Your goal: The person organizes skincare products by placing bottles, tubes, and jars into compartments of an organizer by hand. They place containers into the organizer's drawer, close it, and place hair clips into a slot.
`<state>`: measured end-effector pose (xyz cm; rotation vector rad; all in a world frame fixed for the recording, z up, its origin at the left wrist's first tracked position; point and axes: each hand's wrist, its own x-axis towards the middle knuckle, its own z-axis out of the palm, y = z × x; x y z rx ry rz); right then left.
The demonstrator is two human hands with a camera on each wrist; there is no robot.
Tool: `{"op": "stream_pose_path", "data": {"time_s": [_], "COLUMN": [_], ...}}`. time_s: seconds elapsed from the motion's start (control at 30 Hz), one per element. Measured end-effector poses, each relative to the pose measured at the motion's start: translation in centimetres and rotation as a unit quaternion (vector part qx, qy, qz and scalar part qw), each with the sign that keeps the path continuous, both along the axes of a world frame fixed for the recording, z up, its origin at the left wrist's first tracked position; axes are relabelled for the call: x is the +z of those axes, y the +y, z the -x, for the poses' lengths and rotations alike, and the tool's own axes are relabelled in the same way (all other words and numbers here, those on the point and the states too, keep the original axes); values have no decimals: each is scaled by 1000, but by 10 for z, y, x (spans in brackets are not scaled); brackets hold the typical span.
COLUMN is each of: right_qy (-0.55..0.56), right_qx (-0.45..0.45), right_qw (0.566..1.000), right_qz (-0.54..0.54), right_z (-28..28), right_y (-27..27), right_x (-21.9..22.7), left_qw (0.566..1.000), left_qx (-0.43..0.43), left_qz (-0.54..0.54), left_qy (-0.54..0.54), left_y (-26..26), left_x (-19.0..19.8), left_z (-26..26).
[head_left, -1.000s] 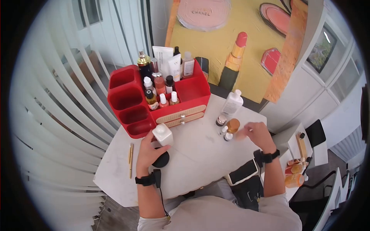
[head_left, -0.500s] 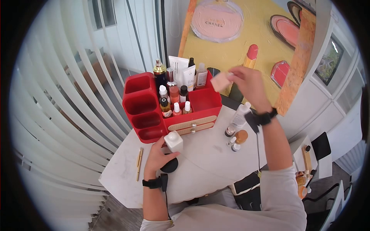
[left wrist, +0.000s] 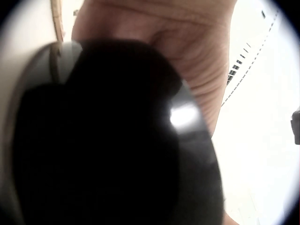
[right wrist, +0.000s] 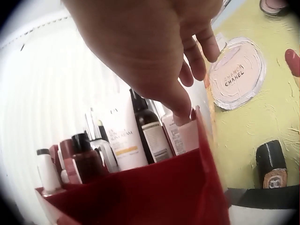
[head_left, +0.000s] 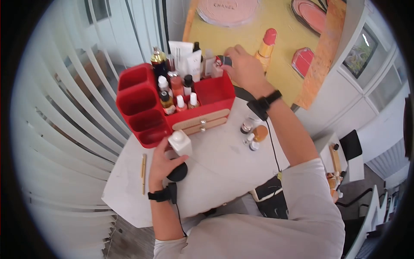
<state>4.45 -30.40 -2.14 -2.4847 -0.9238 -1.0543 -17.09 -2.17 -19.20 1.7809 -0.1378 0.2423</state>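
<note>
My left hand (head_left: 161, 166) holds a white square bottle (head_left: 181, 144) on the table, thumb on the near side. A black round disc (head_left: 177, 172) lies beside that hand and fills much of the left wrist view. At the back right of the red cosmetics organizer (head_left: 211, 108) is my right hand (head_left: 246, 71), its fingers loosely spread and apart from each other. Its thumb is right at a small pale pink bottle (right wrist: 189, 136) standing inside the organizer's right corner, next to a clear labelled bottle (right wrist: 173, 133) and a white sunscreen tube (right wrist: 123, 136).
Several small bottles, among them a nail polish (head_left: 180, 103), fill the organizer's middle. Its left side has rounded compartments (head_left: 140, 101). An amber-lidded jar (head_left: 260, 133) and small jars stand on the table's right. Gold pens (head_left: 143, 172) lie at left. A makeup painting (head_left: 241, 34) stands behind.
My right hand lifted the pale pink bottle from the table's right side, carried it up and left into the organizer's back right corner, and its fingers have loosened. The left hand stays at the white bottle.
</note>
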Motion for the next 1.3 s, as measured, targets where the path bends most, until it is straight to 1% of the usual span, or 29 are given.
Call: {"op": "stream_pose_path", "data": {"time_s": [0.03,0.07,0.13,0.2,0.27,0.3,0.33,0.4,0.47,0.5,0.57,0.6,0.63,0.67,0.7,0.77,0.83,0.9,0.97,1.0,1.03,1.07,1.1,1.13,1.17,1.23,1.27,1.3], "right_qy": [46,88,197,317,370,372,365,354,299,294,374,371,384,396,392,447,329,196,174,166,158,156,182,207,205,219,221,224], "right_qx": [-15,-26,-35,-67,-108,-105,-104,-98,-126,-119,-123,-118,-53,11,13,68,113,150,122,93,65,65,40,16,17,-31,-31,-27], "right_qw": [999,996,977,934,905,905,912,921,943,945,911,913,911,905,907,891,937,965,976,981,985,985,982,977,978,969,969,965], "right_qz": [2,3,72,148,183,180,156,127,77,74,123,121,137,154,153,45,-28,-86,-48,-31,-14,-16,14,46,45,105,106,131], "right_z": [21,42,80,121,163,177,185,195,193,192,195,196,195,194,193,181,154,114,68,46,28,11,-3,-14,-21,-30,-33,-36], "right_y": [-13,-28,-69,-105,-112,-113,-113,-114,-113,-113,-111,-106,-101,-96,-88,-65,-46,-21,0,12,23,34,43,50,56,63,65,65], "right_x": [0,-3,-26,-58,-84,-100,-119,-150,-168,-167,-154,-143,-129,-113,-96,-60,-31,-6,9,10,9,5,1,-1,-2,-6,-7,-8], "left_qw": [1000,1000,1000,999,999,1000,999,1000,1000,1000,1000,1000,1000,1000,1000,1000,1000,1000,999,999,1000,1000,1000,1000,1000,999,999,999], "left_qx": [5,6,11,11,14,16,18,14,13,8,11,11,10,8,10,9,10,6,12,12,10,8,8,8,8,7,5,4], "left_qz": [-13,-7,2,-17,-14,-13,-18,-3,-3,3,-4,-7,-10,-10,-11,-15,-16,-19,-23,-24,-22,-21,-23,-21,-18,-22,-26,-25], "left_qy": [20,16,12,26,25,24,24,22,12,8,1,8,15,15,11,16,19,23,22,20,19,17,14,18,21,22,23,25], "left_y": [-1,-3,-4,-4,-6,-6,-6,-5,-6,-5,-3,-4,-4,-3,-3,-3,-3,-4,-5,-5,-4,-4,-4,-4,-5,-3,-3,-3], "left_x": [8,8,8,8,9,10,9,5,5,4,3,5,6,2,2,2,4,5,3,2,0,0,2,4,5,4,3,3], "left_z": [2,2,2,2,2,3,3,2,2,2,2,3,3,2,2,2,2,2,1,1,0,0,1,2,2,1,1,1]}}
